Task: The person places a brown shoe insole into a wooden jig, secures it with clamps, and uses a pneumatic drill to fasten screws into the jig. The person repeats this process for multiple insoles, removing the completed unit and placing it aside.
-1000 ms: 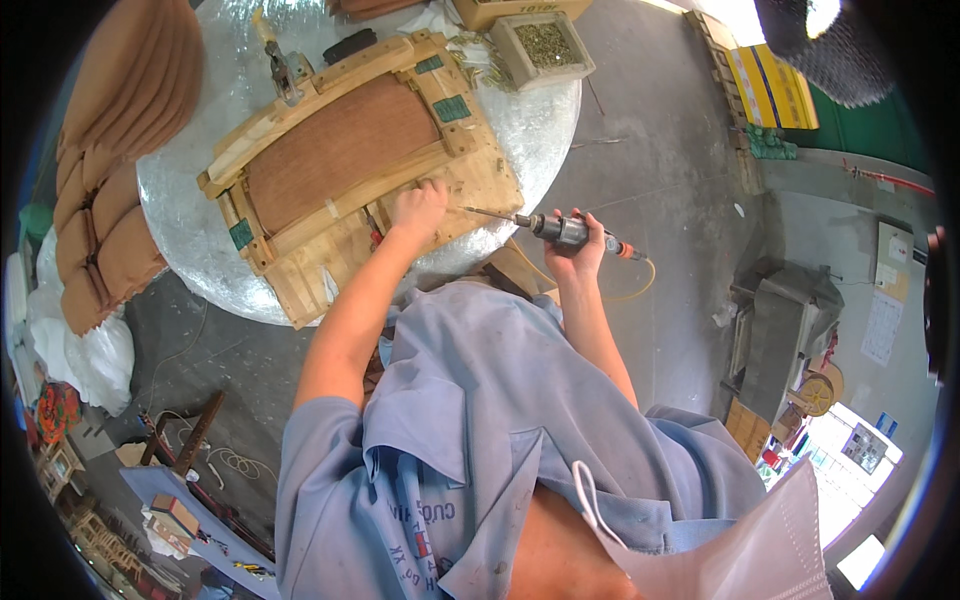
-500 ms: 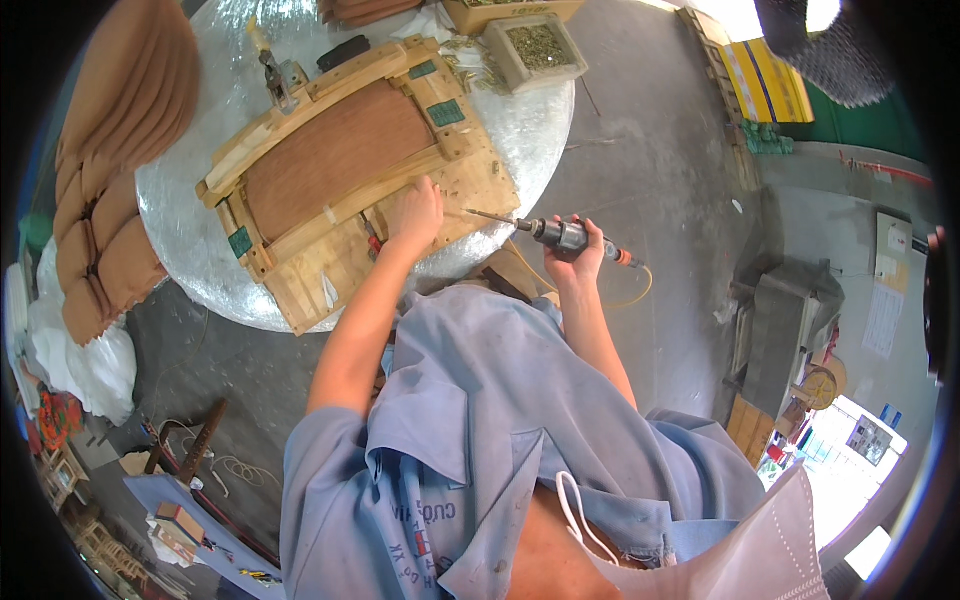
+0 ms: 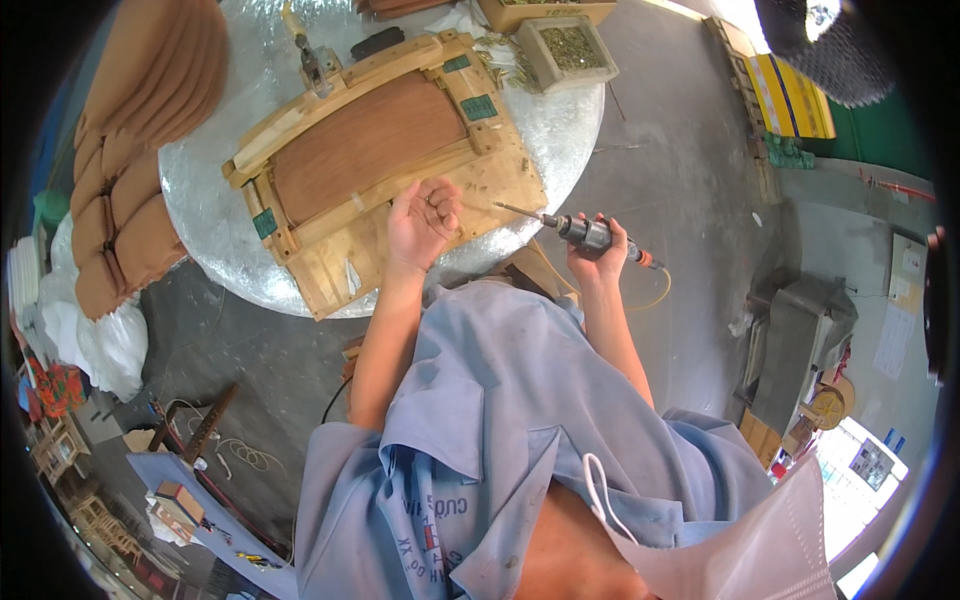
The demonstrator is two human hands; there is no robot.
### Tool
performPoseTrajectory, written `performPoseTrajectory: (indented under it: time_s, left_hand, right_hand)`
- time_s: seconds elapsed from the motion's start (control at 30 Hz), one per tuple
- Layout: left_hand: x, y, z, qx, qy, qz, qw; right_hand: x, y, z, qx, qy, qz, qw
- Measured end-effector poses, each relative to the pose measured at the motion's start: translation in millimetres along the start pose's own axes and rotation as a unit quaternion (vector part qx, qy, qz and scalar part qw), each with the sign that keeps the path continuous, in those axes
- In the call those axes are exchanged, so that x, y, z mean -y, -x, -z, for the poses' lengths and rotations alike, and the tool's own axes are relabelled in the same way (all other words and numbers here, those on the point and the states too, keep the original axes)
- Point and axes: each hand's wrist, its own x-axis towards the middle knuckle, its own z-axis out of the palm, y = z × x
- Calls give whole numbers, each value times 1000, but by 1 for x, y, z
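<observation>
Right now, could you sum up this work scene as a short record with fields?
Left hand: palm up, fingers loosely curled; small dark things seem to lie there, too small to identify
Right hand: gripping a power driver
Driver's bit: points toward the left hand, not touching it
Wooden frame: around a brown panel, on a wooden board
Round table: covered in shiny film
Nearby: a tub of small pieces

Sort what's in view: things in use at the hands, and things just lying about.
Apparently in use:
power driver, in the right hand
wooden frame and brown panel, by the left hand

Apparently lying about:
coiled cable
white bags
</observation>
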Motion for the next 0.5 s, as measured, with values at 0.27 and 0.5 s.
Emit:
performPoseTrajectory:
  time_s: [0.27,0.5]
  left_hand:
    - [-2,-1,-55,109,150,-22,982]
    - [-12,-1,-127,103,47,-60,992]
  right_hand:
    - [5,12,-12,14,8,6,1000]
    - [13,7,-6,17,10,15,1000]
